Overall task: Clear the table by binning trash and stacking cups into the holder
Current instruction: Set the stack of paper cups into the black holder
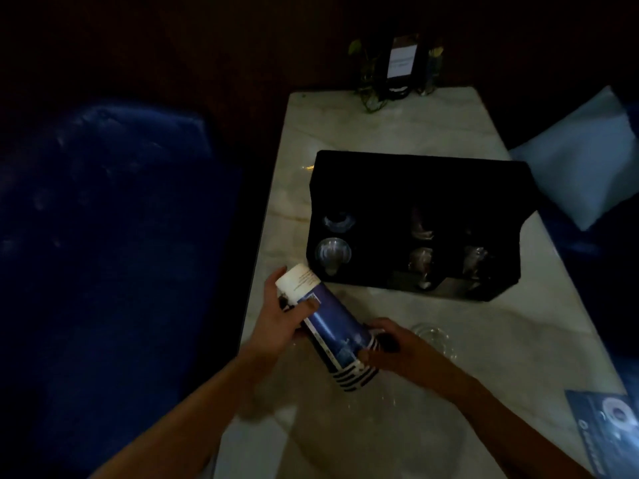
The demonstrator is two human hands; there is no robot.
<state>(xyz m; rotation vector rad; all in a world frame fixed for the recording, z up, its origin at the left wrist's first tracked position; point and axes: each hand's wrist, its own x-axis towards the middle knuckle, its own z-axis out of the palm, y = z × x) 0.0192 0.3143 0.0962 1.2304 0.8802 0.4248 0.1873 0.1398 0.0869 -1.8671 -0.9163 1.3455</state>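
Blue paper cup stack (328,326) gripped by both hands: left (280,319), right (397,350) | black holder (415,188) contents murky

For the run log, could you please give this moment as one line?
both hands hold stacked paper cups | black holder behind | clear cup beside

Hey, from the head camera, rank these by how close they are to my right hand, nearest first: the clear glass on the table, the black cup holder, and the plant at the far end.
From the right hand:
1. Clear glass, just beside the hand, to its right.
2. Black cup holder, mid-table, beyond the hand.
3. Plant, at the table's far edge.
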